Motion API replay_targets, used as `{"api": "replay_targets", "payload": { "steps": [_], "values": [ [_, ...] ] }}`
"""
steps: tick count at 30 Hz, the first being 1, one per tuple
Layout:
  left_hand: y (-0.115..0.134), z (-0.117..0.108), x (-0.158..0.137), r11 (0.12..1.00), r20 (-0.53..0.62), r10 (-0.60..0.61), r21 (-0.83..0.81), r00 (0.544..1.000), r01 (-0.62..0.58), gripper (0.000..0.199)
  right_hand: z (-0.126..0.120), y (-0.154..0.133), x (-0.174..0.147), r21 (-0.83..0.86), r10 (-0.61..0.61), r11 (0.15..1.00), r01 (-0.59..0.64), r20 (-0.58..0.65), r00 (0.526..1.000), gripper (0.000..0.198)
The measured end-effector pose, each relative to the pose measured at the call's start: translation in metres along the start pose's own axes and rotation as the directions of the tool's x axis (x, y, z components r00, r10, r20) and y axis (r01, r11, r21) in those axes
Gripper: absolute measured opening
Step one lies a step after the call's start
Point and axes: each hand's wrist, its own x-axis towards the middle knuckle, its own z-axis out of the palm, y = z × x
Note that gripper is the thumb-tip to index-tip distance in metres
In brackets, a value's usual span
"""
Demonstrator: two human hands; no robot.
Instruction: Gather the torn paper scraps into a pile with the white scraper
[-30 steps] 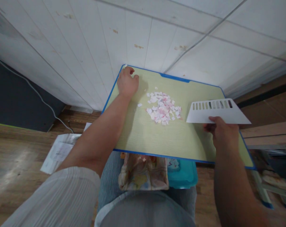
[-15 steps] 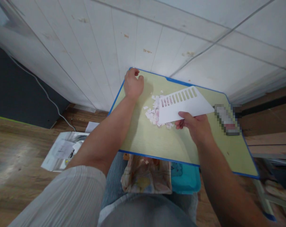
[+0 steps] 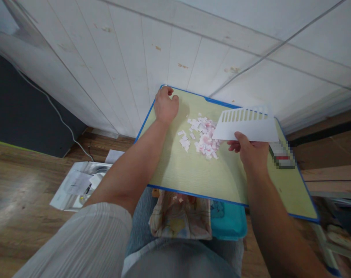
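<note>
My right hand (image 3: pixel 252 152) pinches the lower edge of a white plastic scraper (image 3: pixel 247 129), a flat sheet with a row of slots along its upper edge. The scraper is tilted over the right half of a pale yellow folding table (image 3: pixel 178 170) with a blue rim. By its left end lies a loose pile of small white and pink paper scraps (image 3: pixel 207 143), with a few bits scattered to the left. At the table's far left corner rests my left hand (image 3: pixel 166 106), fingers curled and thumb a little apart; its palm is hidden.
A pixelated dark object (image 3: pixel 282 156) lies at the table's right, partly behind the scraper. Below the front edge sit a cloth-lined container (image 3: pixel 184 224) and a turquoise plastic box (image 3: pixel 229 222). A white panelled wall (image 3: pixel 178 50) stands behind. On the floor at left lies an open white box (image 3: pixel 68 185).
My right hand has moved the scraper right, off the paper scraps, so more of the pile shows and the pixelated object is partly covered. My left hand stays at the corner.
</note>
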Motion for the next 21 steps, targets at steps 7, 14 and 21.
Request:
{"api": "replay_targets", "payload": {
  "steps": [7,14,21],
  "values": [
    [0.007,-0.003,-0.003,1.000,0.005,0.022,-0.003,1.000,-0.022,0.016,0.002,0.000,-0.013,0.049,0.006,0.999,-0.011,0.112,0.994,0.022],
    [0.006,-0.003,-0.002,1.000,0.017,-0.019,0.022,1.000,0.018,0.018,0.016,-0.006,-0.010,-0.006,0.011,1.000,-0.010,0.154,0.988,0.025],
    [0.012,-0.004,-0.004,1.000,0.005,-0.008,0.002,1.000,0.008,0.017,0.021,-0.014,-0.014,0.044,0.012,0.999,-0.027,0.314,0.949,0.024]
  ]
}}
